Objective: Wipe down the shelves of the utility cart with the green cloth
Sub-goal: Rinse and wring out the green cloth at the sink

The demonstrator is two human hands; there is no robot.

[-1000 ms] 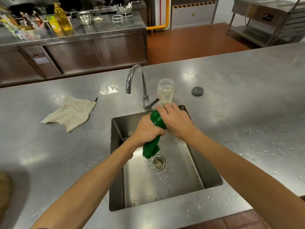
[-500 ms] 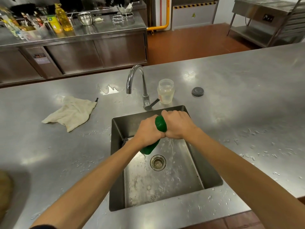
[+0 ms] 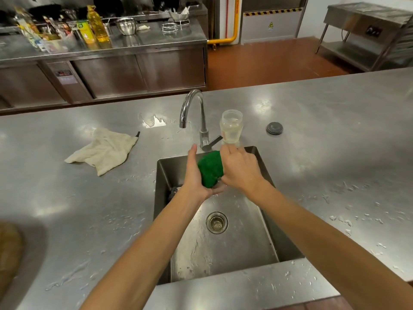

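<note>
1. Across the foreground, a wet stainless worktop (image 3: 335, 135) with bright patches of glare.
2. Set into it, a rectangular sink (image 3: 245, 247), with a gooseneck tap (image 3: 202, 117) at the far rim.
3. Beyond the worktop, a red-brown floor (image 3: 268, 61).
4. Far left, a steel cabinet counter (image 3: 107, 72) with sliding doors, bottles and bowls crowded on top.
5. At the back, a yellow pipe (image 3: 223, 40) beside a grey panel (image 3: 271, 25) edged with a black-and-yellow stripe.
6. Far right, a two-tier steel table (image 3: 362, 19).
</note>
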